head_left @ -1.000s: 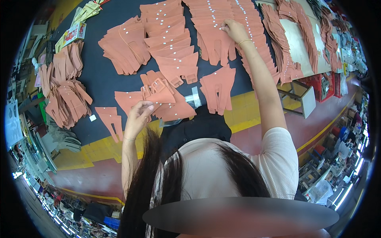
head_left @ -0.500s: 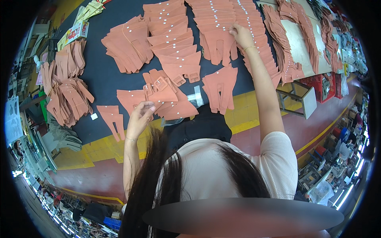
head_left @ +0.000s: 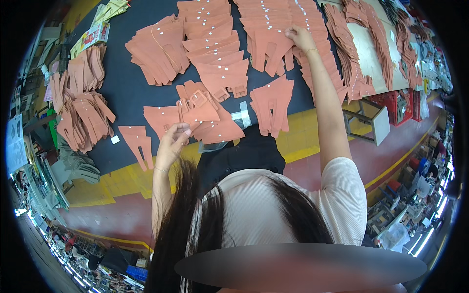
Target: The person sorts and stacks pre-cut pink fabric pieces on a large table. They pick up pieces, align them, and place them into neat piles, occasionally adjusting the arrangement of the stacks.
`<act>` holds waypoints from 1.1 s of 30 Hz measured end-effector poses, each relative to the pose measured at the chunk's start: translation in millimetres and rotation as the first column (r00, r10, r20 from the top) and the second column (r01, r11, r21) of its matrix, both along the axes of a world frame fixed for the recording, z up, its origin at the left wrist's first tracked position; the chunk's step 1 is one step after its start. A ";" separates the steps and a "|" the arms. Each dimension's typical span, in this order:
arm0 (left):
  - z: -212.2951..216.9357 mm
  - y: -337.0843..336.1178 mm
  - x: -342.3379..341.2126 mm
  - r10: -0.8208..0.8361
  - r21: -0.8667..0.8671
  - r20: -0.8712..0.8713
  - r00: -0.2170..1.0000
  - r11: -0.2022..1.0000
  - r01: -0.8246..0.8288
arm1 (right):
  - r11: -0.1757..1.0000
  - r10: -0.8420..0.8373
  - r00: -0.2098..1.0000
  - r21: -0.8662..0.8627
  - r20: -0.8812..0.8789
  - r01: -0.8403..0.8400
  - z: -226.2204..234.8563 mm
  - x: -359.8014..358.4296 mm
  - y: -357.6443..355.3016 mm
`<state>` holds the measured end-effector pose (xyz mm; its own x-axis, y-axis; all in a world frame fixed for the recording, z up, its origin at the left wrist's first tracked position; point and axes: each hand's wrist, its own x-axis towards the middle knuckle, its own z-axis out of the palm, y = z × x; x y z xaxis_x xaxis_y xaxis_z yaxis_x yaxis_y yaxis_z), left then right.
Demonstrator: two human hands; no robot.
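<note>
My right hand is reached out over the rows, its fingertips pinching the upper right corner of a coral leather-like piece with two strap-like legs. That piece lies on the front end of an overlapping row of similar pieces. My left hand is closed near the table's front edge, thumb and fingers together at the lower edge of a coral piece with a buckle. This buckle piece rests over several other coral pieces. Small white labels dot most of them.
More coral pieces lie in a row, a fanned stack and a left-hand pile on the dark table. Nearer lie a small stack and one two-legged piece. A stool and red crate stand at right.
The piece at my right hand has turned a little, its legs swinging left and spreading over the row's end. My left hand has stayed nearly in place.
</note>
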<state>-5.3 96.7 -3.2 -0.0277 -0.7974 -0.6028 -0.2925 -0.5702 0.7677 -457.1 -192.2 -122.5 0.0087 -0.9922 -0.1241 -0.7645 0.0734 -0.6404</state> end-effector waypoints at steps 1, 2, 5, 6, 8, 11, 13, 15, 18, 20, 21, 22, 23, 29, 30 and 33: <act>-1.2 0.6 -0.4 -0.003 0.023 0.000 1.000 1.000 0.003 | 1.000 0.014 1.000 0.007 0.005 -0.014 1.2 -0.9 0.0; -2.8 0.7 -1.0 -0.011 0.018 -0.004 1.000 1.000 0.011 | 1.000 0.027 0.999 0.001 0.024 -0.027 1.8 -1.5 0.2; -6.5 1.8 -1.1 -0.034 0.028 0.005 0.999 0.999 0.033 | 0.999 0.034 0.999 -0.002 -0.026 -0.034 1.5 -1.1 -0.6; -7.5 2.3 -1.0 -0.044 0.030 0.020 0.999 0.999 0.043 | 1.000 0.025 0.998 -0.011 -0.064 -0.026 1.1 0.2 -0.5; -9.1 3.4 0.0 -0.036 0.035 0.010 0.999 0.999 0.036 | 1.000 0.007 0.994 -0.021 -0.108 -0.010 0.8 5.2 1.4; -14.2 3.1 0.3 -0.017 0.025 -0.039 0.999 1.000 0.018 | 0.971 -0.028 0.923 -0.228 -0.383 -0.065 3.7 15.2 8.4; -17.2 3.8 2.3 -0.039 0.021 -0.016 0.999 0.999 0.040 | 0.945 -0.120 0.890 -0.326 -0.441 -0.034 6.5 21.5 20.6; -20.4 7.2 4.7 -0.044 0.034 0.013 0.999 0.998 0.043 | 0.918 -0.136 0.878 -0.392 -0.459 -0.063 11.0 24.3 32.2; -29.8 12.7 12.2 -0.024 0.052 0.040 0.999 0.998 0.022 | 0.925 0.088 0.921 -0.312 -0.379 -0.217 13.6 27.8 60.4; -40.2 17.1 20.6 -0.008 0.041 0.069 0.998 0.999 0.005 | 0.945 0.322 0.908 0.043 -0.269 -0.323 13.7 29.8 87.3; -47.3 19.5 25.3 0.000 0.026 0.095 0.995 1.000 -0.003 | 0.899 0.415 0.883 0.246 -0.220 -0.362 13.9 30.4 103.6; -55.6 22.5 29.7 0.014 0.027 0.139 0.990 0.999 -0.018 | 0.907 0.419 0.862 0.171 -0.287 -0.384 13.8 31.1 123.0; -64.3 25.7 35.3 0.028 0.006 0.148 0.989 1.000 -0.029 | 0.911 0.409 0.842 0.112 -0.351 -0.396 13.4 32.6 145.3; -123.8 47.9 74.0 0.288 -0.199 0.274 0.918 0.950 -0.239 | 0.903 0.356 0.788 -0.033 -0.503 -0.429 11.0 44.4 185.7; -131.5 49.9 79.2 0.309 -0.236 0.325 0.894 0.942 -0.240 | 0.897 0.365 0.792 -0.043 -0.490 -0.440 12.2 46.0 186.5; -140.7 53.9 89.0 0.377 -0.317 0.575 0.726 0.921 -0.227 | 0.886 0.351 0.784 -0.088 -0.511 -0.455 17.1 50.6 187.3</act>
